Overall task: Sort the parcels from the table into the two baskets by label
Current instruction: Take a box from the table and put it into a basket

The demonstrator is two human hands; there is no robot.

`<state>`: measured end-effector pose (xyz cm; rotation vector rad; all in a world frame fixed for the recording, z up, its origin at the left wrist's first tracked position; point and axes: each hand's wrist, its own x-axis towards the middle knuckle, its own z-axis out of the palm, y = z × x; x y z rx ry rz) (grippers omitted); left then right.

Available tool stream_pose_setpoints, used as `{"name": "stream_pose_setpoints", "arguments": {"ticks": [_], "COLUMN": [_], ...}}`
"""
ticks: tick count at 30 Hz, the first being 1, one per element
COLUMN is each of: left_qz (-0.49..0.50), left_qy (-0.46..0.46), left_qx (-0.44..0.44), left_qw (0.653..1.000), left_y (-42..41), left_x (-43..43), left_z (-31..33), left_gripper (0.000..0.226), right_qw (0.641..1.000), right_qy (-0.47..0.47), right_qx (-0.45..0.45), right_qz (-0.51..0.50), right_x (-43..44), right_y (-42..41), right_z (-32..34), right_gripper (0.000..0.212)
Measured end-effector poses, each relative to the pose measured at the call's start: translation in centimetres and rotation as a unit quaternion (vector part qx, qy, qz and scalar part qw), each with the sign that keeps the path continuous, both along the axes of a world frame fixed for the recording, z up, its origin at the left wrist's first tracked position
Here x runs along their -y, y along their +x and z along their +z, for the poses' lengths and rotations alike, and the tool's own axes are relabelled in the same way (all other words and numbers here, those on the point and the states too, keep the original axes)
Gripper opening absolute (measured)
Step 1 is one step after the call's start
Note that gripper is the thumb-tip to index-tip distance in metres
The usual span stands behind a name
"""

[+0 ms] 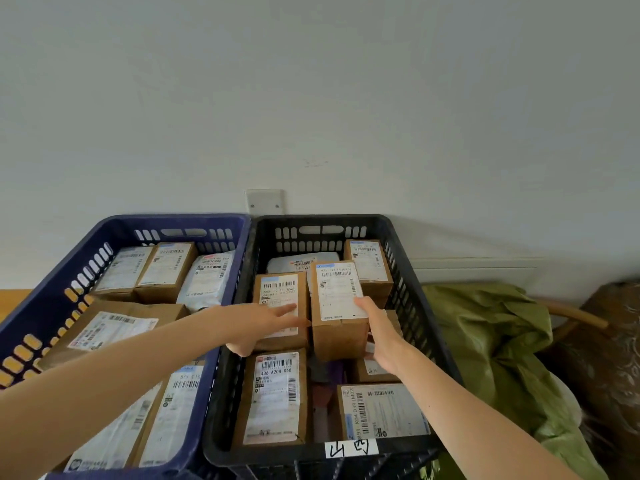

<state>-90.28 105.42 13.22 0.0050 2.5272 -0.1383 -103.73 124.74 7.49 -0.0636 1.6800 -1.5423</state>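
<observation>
A brown cardboard parcel [337, 292] with a white label stands tilted inside the black basket [318, 218], above other parcels. My right hand [381, 334] grips its right side, thumb on the label. My left hand [263, 323] reaches across with straight fingers that touch the parcel's left side, over a neighbouring boxed parcel [280, 289]. The blue basket [173, 220] on the left holds several labelled boxes and white bags. A handwritten white tag [349, 448] sits on the black basket's front rim.
Both baskets stand side by side against a white wall with a blank wall plate [265, 201]. A crumpled green bag [491, 341] and a brown wrapped bundle [616, 341] lie to the right. A wooden surface [14, 299] shows at far left.
</observation>
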Motion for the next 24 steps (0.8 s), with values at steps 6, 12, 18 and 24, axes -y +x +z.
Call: {"name": "stream_pose_setpoints", "arguments": {"ticks": [6,12,18,24], "left_qz": [0.131,0.172,0.17,0.19], "left_qy": [0.116,0.075,0.037,0.145], "left_qx": [-0.13,-0.081,-0.055,-0.083], "left_qw": [0.976,0.979,0.983,0.967], "left_y": [-1.6,-3.3,-3.9,-4.2], "left_x": [-0.9,-1.0,0.9,1.1], "left_z": [-2.9,-2.1,-2.2,-2.8], "left_gripper": [0.083,0.134,0.152,0.154], "right_qw": [0.998,0.997,0.993,0.993], "right_qy": [0.031,0.024,0.03,0.018], "right_qx": [-0.053,-0.061,-0.092,-0.078], "right_qz": [0.028,0.037,0.067,0.081], "right_x": [0.3,0.1,0.2,0.4], "right_y": [0.4,0.9,0.9,0.5], "right_z": [-0.2,0.3,0.3,-0.1], "right_gripper": [0.038,0.032,0.036,0.029]}}
